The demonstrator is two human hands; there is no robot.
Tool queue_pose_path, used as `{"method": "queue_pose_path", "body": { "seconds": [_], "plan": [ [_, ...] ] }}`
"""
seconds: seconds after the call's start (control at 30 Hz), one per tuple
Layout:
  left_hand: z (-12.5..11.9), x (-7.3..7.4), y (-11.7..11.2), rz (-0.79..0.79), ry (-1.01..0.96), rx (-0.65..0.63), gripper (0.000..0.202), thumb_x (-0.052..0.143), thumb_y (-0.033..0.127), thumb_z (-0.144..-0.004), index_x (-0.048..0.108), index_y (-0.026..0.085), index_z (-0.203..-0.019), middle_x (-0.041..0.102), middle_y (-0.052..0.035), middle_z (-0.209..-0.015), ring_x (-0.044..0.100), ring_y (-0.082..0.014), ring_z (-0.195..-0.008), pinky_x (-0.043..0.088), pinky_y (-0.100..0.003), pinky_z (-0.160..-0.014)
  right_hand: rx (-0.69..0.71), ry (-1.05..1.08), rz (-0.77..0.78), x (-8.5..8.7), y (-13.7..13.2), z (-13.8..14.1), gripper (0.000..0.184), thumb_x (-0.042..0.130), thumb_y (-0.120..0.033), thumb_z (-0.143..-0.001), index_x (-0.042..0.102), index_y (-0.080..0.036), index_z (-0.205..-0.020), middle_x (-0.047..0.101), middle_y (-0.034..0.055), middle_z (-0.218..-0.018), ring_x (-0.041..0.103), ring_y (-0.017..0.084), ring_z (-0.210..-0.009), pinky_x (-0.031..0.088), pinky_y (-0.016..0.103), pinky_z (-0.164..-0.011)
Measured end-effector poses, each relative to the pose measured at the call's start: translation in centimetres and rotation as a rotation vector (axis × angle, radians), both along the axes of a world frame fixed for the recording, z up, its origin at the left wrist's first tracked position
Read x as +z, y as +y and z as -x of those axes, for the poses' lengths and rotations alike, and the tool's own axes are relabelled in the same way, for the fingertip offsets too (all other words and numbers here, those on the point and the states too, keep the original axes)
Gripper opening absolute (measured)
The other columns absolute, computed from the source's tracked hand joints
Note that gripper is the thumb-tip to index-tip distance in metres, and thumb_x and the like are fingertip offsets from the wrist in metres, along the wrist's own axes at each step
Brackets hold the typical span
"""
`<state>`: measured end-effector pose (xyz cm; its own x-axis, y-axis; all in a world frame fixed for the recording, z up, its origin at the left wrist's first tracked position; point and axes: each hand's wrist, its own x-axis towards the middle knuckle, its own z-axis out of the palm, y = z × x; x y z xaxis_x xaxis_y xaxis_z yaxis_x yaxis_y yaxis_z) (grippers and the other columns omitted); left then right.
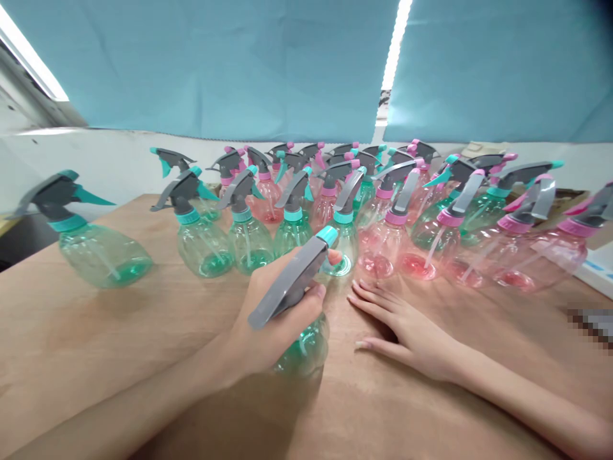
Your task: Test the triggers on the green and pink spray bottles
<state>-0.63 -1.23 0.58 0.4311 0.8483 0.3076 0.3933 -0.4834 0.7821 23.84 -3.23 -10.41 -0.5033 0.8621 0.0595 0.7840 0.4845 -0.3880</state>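
My left hand is wrapped round the neck of a green spray bottle with a grey head and a teal nozzle. The fingers cover its collar and trigger, and the clear green body shows below them. To its right, my right hand lies on the wooden table with fingers stretched out and nothing in them. Its fingertips are close to the front pink spray bottles. Just beyond my left hand stands a row of green spray bottles.
Behind are several more pink and green spray bottles. One green spray bottle stands apart at the left. A blurred dark object lies at the right edge. A blue cloth hangs across the back.
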Motion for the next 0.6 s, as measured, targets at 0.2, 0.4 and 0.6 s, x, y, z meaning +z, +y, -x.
{"method": "queue_pose_path", "body": {
  "seconds": [0.2,0.4,0.6],
  "plan": [
    [-0.03,0.02,0.03,0.011,-0.016,-0.013,0.032,0.046,0.023,-0.085,0.063,0.024,-0.112,0.046,0.0059,-0.055,0.045,-0.0119,-0.048,0.032,-0.022,-0.046,0.013,0.021,0.001,0.15,0.09,-0.08,0.075,0.048,-0.063,-0.090,0.037,-0.019,-0.149,0.031,0.0099,-0.156,0.027,0.029,-0.144,0.025,0.051,-0.117],
    [0.07,0.18,0.03,0.004,0.017,0.000,0.033,0.047,0.023,-0.084,0.063,0.023,-0.113,0.053,0.0043,-0.060,0.049,-0.0125,-0.051,0.034,-0.023,-0.046,0.013,0.032,-0.010,0.08,0.08,-0.05,0.074,0.048,-0.063,-0.090,0.037,-0.019,-0.149,0.030,0.0101,-0.156,0.027,0.029,-0.144,0.025,0.051,-0.117],
    [0.15,0.10,0.06,-0.018,0.050,0.002,0.034,0.046,0.024,-0.086,0.062,0.024,-0.115,0.058,0.0031,-0.065,0.053,-0.0132,-0.054,0.037,-0.023,-0.046,0.019,0.039,-0.011,0.05,0.12,-0.10,0.074,0.049,-0.063,-0.090,0.037,-0.020,-0.149,0.030,0.0097,-0.157,0.027,0.029,-0.144,0.026,0.051,-0.116]
  ]
}}
